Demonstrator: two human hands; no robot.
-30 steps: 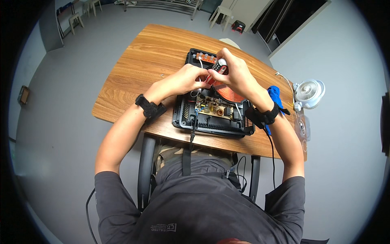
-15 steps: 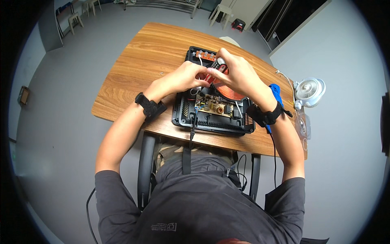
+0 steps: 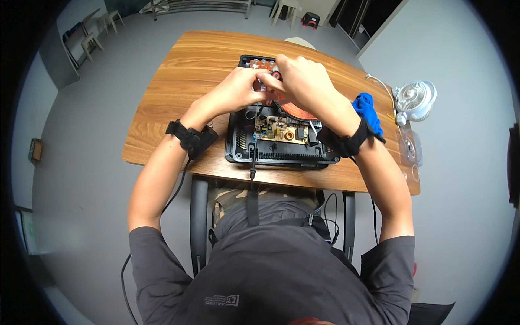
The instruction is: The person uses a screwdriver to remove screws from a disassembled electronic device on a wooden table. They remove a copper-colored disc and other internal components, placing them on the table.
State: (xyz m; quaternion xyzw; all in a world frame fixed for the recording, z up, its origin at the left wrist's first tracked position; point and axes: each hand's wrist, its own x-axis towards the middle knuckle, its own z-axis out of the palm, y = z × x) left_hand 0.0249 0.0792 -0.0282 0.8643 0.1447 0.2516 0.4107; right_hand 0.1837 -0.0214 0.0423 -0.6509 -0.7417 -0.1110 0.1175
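I see my left hand [image 3: 238, 91] with fingers curled close to a red-and-black tool [image 3: 277, 75]; whether they grip it, I cannot tell from here. The tool is over the black housing [image 3: 292, 157], near the orange coil [image 3: 297, 110]. My right hand [image 3: 309, 80] is wrapped around the tool. Farther right lie a blue cloth [image 3: 368, 112] and a white fan [image 3: 415, 100].
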